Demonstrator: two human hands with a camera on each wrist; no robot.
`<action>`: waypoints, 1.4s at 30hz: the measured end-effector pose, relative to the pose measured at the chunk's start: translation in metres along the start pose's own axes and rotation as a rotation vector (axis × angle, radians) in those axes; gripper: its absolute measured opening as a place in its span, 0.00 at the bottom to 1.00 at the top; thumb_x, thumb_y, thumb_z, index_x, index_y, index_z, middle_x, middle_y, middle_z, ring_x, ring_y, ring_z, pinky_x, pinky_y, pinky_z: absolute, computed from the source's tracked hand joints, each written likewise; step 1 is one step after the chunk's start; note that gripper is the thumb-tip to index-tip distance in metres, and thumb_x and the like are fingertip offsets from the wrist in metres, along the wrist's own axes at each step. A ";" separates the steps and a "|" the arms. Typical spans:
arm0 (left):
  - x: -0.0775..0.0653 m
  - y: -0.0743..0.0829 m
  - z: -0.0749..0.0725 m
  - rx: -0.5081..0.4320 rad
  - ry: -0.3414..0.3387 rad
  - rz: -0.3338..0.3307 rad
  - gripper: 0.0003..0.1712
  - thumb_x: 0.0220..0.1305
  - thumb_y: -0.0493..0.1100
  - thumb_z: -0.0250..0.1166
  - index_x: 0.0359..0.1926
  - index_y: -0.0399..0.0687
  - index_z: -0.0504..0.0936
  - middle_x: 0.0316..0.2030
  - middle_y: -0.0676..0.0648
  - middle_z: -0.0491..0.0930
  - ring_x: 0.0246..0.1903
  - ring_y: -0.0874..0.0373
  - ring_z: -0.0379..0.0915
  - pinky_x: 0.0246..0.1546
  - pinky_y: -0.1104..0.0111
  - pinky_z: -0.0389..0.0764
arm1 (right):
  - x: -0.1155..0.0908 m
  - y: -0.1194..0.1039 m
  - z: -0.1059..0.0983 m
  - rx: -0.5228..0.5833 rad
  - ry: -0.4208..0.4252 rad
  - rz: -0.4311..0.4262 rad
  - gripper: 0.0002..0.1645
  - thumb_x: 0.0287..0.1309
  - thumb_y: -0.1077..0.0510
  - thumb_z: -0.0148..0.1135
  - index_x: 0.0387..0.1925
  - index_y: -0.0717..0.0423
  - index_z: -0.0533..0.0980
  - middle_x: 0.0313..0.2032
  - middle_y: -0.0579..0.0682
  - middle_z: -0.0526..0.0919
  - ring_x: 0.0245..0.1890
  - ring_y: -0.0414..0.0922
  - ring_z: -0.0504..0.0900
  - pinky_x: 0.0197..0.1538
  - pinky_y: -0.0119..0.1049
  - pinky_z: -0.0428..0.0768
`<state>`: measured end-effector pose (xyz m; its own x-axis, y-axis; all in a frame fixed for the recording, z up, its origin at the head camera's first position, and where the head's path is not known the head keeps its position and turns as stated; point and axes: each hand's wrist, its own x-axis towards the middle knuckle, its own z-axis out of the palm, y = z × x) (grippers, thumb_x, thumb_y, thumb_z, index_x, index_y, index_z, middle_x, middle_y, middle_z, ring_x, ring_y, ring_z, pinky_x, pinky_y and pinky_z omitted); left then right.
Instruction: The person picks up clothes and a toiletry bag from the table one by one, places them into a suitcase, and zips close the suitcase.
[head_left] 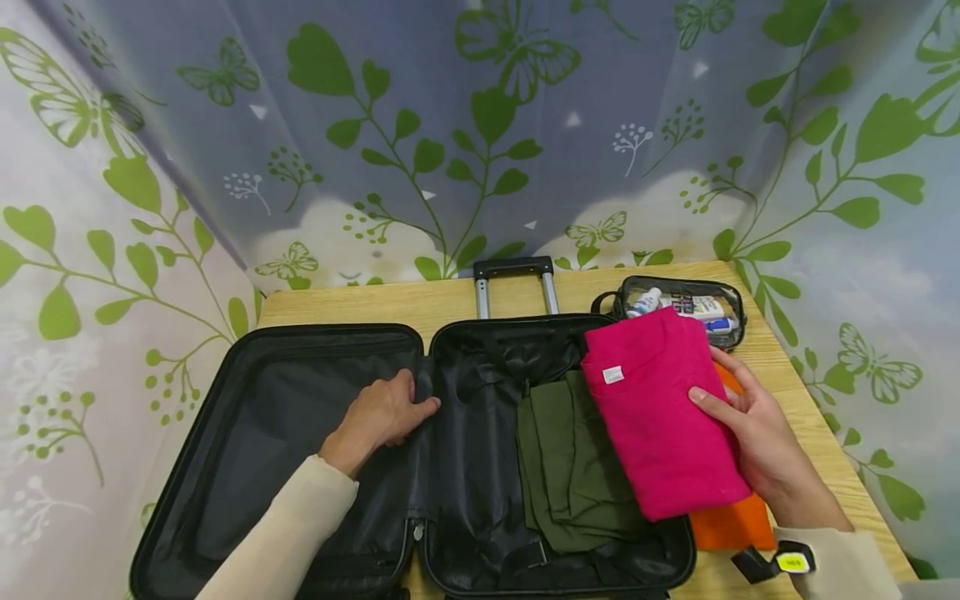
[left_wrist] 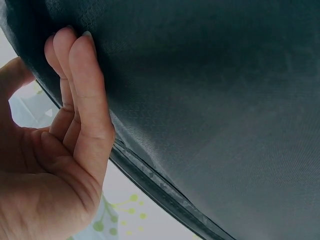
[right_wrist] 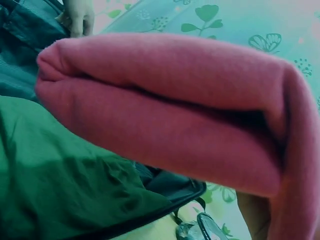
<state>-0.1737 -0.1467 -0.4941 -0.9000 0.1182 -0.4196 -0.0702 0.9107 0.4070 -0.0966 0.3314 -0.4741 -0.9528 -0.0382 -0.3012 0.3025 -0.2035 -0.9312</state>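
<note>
My right hand [head_left: 757, 425] grips a folded bright pink shirt [head_left: 667, 417], thumb on top and the other fingers behind its right edge. The shirt, with a small white label, is held tilted over the right half of an open black suitcase [head_left: 472, 450]. Below it, a folded dark green garment [head_left: 566, 467] lies in that half, partly covered. The right wrist view shows the pink shirt's thick folded layers [right_wrist: 165, 110] close up. My left hand [head_left: 386, 412] is near the suitcase's hinge, holding nothing; in the left wrist view its extended fingers [left_wrist: 87, 95] are close against the dark lining.
An orange folded cloth [head_left: 731, 525] lies right of the suitcase, partly under my right hand. Behind it is a clear toiletry pouch [head_left: 738, 312] with bottles inside. The suitcase's pull handle [head_left: 513, 267] extends toward the patterned curtain [head_left: 420, 150] around the wooden table [head_left: 352, 298].
</note>
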 end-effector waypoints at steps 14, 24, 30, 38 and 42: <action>0.002 0.000 0.001 0.010 -0.011 -0.007 0.25 0.76 0.63 0.66 0.44 0.46 0.76 0.20 0.46 0.82 0.19 0.53 0.81 0.25 0.63 0.74 | 0.001 0.015 0.032 -0.036 0.020 0.060 0.43 0.81 0.56 0.61 0.85 0.33 0.52 0.48 0.34 0.91 0.42 0.41 0.93 0.45 0.38 0.92; 0.003 0.001 0.001 0.011 -0.002 -0.005 0.25 0.76 0.63 0.67 0.43 0.46 0.76 0.20 0.46 0.82 0.19 0.53 0.81 0.24 0.63 0.74 | 0.001 0.028 0.051 -0.069 0.006 0.099 0.50 0.81 0.55 0.61 0.89 0.38 0.44 0.52 0.31 0.89 0.47 0.40 0.92 0.49 0.39 0.91; 0.003 0.001 0.000 0.000 -0.004 -0.001 0.24 0.76 0.63 0.67 0.42 0.46 0.76 0.20 0.46 0.82 0.19 0.53 0.81 0.24 0.63 0.74 | 0.001 0.035 0.059 -0.121 -0.034 0.116 0.50 0.81 0.55 0.62 0.89 0.39 0.44 0.54 0.30 0.87 0.49 0.40 0.91 0.51 0.40 0.90; 0.002 0.000 0.000 -0.016 -0.001 0.001 0.24 0.76 0.62 0.67 0.41 0.47 0.75 0.20 0.46 0.82 0.19 0.53 0.81 0.24 0.63 0.74 | 0.000 0.040 0.067 -0.141 -0.044 0.111 0.50 0.81 0.55 0.63 0.89 0.39 0.44 0.54 0.30 0.87 0.50 0.40 0.90 0.52 0.39 0.89; 0.002 0.001 0.000 -0.016 -0.002 -0.002 0.24 0.76 0.62 0.67 0.42 0.47 0.75 0.20 0.46 0.82 0.19 0.53 0.81 0.24 0.63 0.74 | -0.001 0.041 0.070 -0.155 -0.050 0.107 0.50 0.81 0.55 0.63 0.89 0.40 0.45 0.55 0.31 0.86 0.50 0.40 0.89 0.53 0.38 0.88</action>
<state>-0.1753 -0.1461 -0.4945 -0.8988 0.1171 -0.4224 -0.0791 0.9046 0.4189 -0.0848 0.2544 -0.4979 -0.9139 -0.1012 -0.3932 0.3989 -0.0429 -0.9160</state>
